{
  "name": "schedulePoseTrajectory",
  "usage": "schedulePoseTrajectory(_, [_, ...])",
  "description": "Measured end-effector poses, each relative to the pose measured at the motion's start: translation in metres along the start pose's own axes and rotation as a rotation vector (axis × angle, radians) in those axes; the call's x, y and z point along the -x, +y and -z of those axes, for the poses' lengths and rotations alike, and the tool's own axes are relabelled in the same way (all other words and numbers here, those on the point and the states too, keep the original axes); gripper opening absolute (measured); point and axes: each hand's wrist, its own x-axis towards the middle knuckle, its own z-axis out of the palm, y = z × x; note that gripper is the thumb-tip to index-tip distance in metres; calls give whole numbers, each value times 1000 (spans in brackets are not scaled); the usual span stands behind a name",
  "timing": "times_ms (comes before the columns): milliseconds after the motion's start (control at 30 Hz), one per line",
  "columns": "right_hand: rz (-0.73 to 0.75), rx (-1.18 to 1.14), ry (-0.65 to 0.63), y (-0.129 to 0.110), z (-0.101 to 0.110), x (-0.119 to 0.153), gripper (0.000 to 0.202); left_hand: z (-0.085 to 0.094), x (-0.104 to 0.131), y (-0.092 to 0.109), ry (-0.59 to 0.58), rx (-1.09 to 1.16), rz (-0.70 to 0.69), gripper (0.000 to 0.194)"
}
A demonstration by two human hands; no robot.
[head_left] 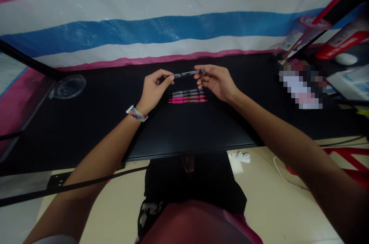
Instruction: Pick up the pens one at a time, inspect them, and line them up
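Note:
A dark, partly clear pen [187, 73] is held level above the black table [184, 132]. At its left end, my left hand [155, 88] pinches it between thumb and fingers. My right hand [216, 81] grips the other end between thumb and index finger, the remaining fingers loosely curled. Just below lie several pens side by side: dark ones [188, 92] at the back and a pink one [187, 101] nearest me. A colourful band circles my left wrist.
A clear round container [69, 86] lies at the table's left. On the right stand a clear cylindrical tub [302, 36], a red-and-white container [343, 40] and a blurred-out item [301, 86]. Striped sheeting [173, 28] hangs behind the table.

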Motion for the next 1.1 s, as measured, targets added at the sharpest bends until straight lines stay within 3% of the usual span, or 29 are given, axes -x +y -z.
schedulePoseTrajectory(133, [231, 349, 30, 4, 5, 1, 17, 5, -1, -4, -29, -7, 12, 37])
schedulePoseTrajectory(333, [248, 586, -31, 9, 12, -2, 12, 7, -1, -8, -130, -120, 16, 23])
schedulePoseTrajectory(633, [318, 809, -145, 13, 22, -3, 19, 6, 1, -8, -254, -325, -80, 10])
schedulePoseTrajectory(1100, [339, 899, -133, 10, 19, -1, 23, 5, 2, -8, -271, -336, -88, 11])
